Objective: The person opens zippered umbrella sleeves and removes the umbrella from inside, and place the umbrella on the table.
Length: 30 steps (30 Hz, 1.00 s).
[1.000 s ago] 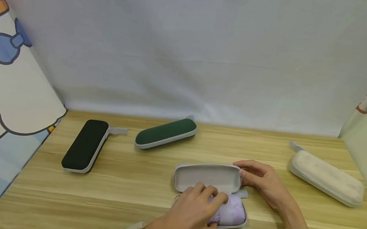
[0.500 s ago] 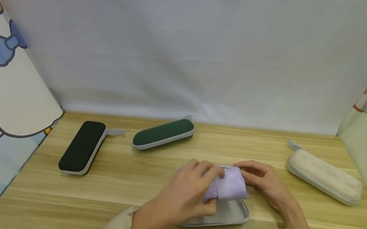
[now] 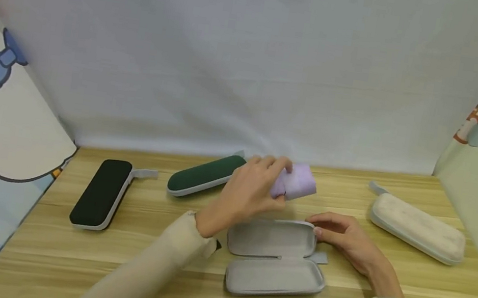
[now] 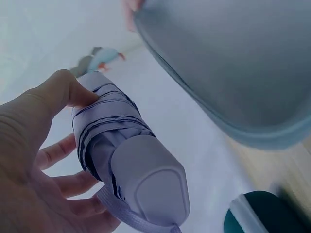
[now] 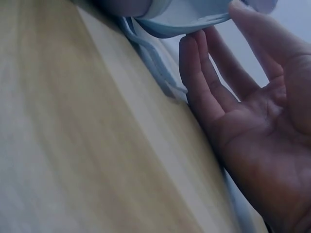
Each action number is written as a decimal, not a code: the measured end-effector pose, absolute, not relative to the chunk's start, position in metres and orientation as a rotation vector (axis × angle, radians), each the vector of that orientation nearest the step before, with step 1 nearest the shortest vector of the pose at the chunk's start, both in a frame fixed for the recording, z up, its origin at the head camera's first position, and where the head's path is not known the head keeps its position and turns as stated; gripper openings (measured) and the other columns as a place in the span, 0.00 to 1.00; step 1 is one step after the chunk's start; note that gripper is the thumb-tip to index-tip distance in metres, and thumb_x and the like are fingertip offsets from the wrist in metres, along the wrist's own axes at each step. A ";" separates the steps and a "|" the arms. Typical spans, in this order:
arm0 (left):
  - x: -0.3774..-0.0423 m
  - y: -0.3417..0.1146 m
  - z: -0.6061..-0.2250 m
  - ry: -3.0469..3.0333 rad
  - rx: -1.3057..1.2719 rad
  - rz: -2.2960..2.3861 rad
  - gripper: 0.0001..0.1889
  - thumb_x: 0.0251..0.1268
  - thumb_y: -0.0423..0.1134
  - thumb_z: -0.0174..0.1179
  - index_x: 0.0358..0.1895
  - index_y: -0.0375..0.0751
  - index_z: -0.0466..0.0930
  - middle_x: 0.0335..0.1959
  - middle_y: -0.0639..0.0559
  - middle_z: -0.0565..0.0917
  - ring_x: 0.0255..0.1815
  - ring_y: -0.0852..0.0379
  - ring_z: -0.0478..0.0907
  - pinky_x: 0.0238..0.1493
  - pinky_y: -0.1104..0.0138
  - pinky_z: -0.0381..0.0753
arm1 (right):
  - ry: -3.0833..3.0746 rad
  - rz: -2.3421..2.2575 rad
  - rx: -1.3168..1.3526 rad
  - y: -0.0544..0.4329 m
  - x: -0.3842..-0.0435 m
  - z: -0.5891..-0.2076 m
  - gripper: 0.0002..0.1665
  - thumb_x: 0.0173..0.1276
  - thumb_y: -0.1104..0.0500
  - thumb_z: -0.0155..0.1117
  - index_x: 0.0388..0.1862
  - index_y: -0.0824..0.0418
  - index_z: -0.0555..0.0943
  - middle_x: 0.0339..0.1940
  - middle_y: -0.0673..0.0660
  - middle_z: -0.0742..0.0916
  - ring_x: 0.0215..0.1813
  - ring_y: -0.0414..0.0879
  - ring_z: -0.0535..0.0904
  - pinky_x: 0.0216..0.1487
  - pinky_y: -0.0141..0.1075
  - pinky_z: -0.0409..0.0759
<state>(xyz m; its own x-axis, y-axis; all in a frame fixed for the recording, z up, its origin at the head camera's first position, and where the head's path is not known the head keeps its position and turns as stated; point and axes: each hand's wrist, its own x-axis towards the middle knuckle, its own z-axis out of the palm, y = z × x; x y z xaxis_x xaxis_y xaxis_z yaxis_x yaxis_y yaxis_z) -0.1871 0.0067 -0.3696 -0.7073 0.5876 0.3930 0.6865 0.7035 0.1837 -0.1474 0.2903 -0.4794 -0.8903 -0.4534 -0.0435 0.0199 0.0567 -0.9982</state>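
Observation:
A folded purple compact umbrella (image 3: pixel 301 181) is gripped by my left hand (image 3: pixel 252 187), raised behind the open case. In the left wrist view, thumb and fingers clasp the pleated fabric of the umbrella (image 4: pixel 146 165), and its smooth end and strap stick out. The zip case (image 3: pixel 275 278) lies spread in two grey-lined halves, both bare inside. My right hand (image 3: pixel 346 237) holds the right end of its far half, thumb on the rim. Seen from the right wrist, the fingertips (image 5: pixel 189 46) sit under the edge of the case (image 5: pixel 194 22).
A black case (image 3: pixel 101 193) lies at the left, and a green case (image 3: pixel 204 175) is partly covered by my left hand. At the right is a cream case (image 3: pixel 417 227). A pale cloth (image 3: pixel 251 68) hangs behind the wooden table (image 3: pixel 63 267).
My left hand has lifted the umbrella out of the case and carried it up and away toward the back. My right hand keeps its hold on the case's far half.

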 end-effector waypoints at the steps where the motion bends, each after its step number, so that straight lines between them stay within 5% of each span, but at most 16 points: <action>1: -0.194 0.009 -0.371 -2.630 -1.004 -0.453 0.26 0.58 0.46 0.72 0.60 0.48 0.76 0.50 0.47 0.86 0.45 0.48 0.83 0.40 0.60 0.85 | 1.994 -1.892 -0.436 0.291 -0.147 -0.480 0.19 0.77 0.66 0.61 0.64 0.65 0.82 0.59 0.44 0.88 0.58 0.39 0.85 0.57 0.33 0.84; 3: -0.207 0.015 -0.375 -2.665 -1.018 -0.438 0.26 0.59 0.46 0.71 0.60 0.49 0.75 0.49 0.47 0.86 0.42 0.49 0.81 0.37 0.61 0.84 | 1.994 -1.888 -0.445 0.291 -0.147 -0.479 0.19 0.77 0.66 0.61 0.64 0.64 0.82 0.59 0.45 0.88 0.58 0.40 0.85 0.58 0.33 0.84; 10: -0.245 0.038 -0.389 -2.812 -1.104 -0.319 0.28 0.62 0.50 0.71 0.63 0.50 0.72 0.51 0.49 0.84 0.46 0.50 0.79 0.50 0.59 0.81 | 2.004 -1.874 -0.473 0.291 -0.148 -0.479 0.19 0.78 0.65 0.61 0.64 0.68 0.81 0.59 0.48 0.89 0.59 0.43 0.85 0.58 0.35 0.84; 30: -0.297 0.054 -0.414 -3.014 -1.215 -0.257 0.26 0.65 0.46 0.73 0.61 0.50 0.71 0.52 0.48 0.82 0.48 0.49 0.78 0.49 0.58 0.80 | 2.045 -1.945 -0.459 0.288 -0.150 -0.483 0.18 0.75 0.67 0.64 0.62 0.67 0.83 0.54 0.47 0.90 0.51 0.38 0.87 0.52 0.34 0.86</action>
<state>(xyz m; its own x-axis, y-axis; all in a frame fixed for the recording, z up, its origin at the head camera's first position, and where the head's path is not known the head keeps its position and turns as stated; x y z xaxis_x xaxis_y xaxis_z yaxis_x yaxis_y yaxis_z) -0.2971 0.0537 -0.4136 -0.7161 0.6962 -0.0505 0.6775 0.7107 0.1896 -0.1501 0.2884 -0.4830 -0.9100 -0.4144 0.0146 -0.0353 0.0424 -0.9985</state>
